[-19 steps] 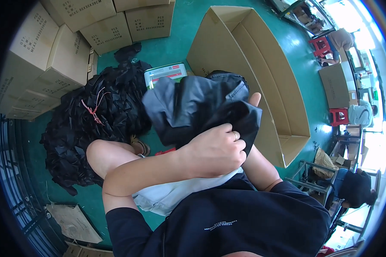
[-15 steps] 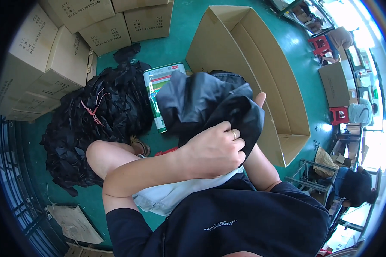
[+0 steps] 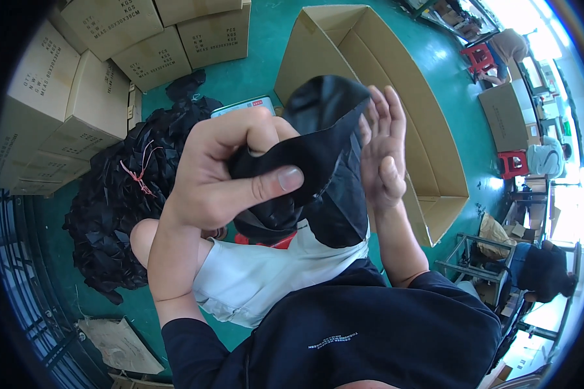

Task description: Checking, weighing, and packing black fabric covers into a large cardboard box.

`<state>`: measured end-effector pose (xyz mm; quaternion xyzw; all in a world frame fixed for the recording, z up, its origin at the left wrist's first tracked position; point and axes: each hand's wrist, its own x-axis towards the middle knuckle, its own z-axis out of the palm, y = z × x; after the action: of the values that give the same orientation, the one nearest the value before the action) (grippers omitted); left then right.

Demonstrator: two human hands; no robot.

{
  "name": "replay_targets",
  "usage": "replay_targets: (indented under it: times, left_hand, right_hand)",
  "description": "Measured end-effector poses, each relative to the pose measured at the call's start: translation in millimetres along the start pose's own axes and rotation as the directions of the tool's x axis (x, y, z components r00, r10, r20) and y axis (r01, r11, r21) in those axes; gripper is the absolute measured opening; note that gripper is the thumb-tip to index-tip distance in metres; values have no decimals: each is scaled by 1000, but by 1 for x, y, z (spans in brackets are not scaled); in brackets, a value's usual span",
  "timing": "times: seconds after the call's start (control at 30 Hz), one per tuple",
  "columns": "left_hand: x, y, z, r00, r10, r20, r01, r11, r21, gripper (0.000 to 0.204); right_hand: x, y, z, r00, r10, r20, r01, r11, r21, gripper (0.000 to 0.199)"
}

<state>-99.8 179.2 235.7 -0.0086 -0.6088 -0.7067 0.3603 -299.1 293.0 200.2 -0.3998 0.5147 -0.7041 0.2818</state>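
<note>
Looking down, I saw the long open carton (image 3: 396,110) on the green floor (image 3: 266,39) ahead of me, with stacked closed boxes (image 3: 104,58) to the left. Between them lay a big heap of black pieces (image 3: 117,194), bound with a red tie (image 3: 139,181). Over my lap sat a white sheet (image 3: 266,275), and a bit of red showed just above it.

Raised close in front of me was the black fabric piece (image 3: 324,168), held over my lap and in front of the carton. My left hand (image 3: 230,175) was closed around its left part, thumb pressed across the front and fingers curled behind, so the fabric bunched inside the grip. My right hand (image 3: 383,152) stood wide open beside it, fingers straight and upward, palm against the fabric's right edge; it gripped nothing. The fabric hung down between both hands, its lower end reaching the white sheet.
</note>
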Motion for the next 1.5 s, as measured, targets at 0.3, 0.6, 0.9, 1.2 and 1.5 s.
replay_targets:
  times: [0.3, 0.6, 0.9, 1.2, 1.5]
  left_hand:
    - [0, -13, -9, 959, -183, 219, 227, 953, -200, 29]
    - [9, -30, -56, 979, -203, -19, 197, 916, 349, 35]
    - [9, -77, -67, 805, -590, -61, 583, 770, 259, 33]
    - [2, -81, -75, 906, -392, -157, 281, 838, -468, 22]
    - [-17, -77, -62, 986, -164, -33, 76, 617, -783, 37]
  right_hand:
    - [39, -13, -15, 739, -40, 673, 132, 987, -87, 40]
    - [19, -15, -22, 822, 303, 482, -365, 930, 37, 19]
    - [10, -19, -19, 887, 287, 361, -409, 850, 331, 32]
    - [12, -19, -54, 938, 278, 209, -334, 887, 319, 33]
    - [7, 14, -108, 916, 196, 349, -370, 747, 552, 32]
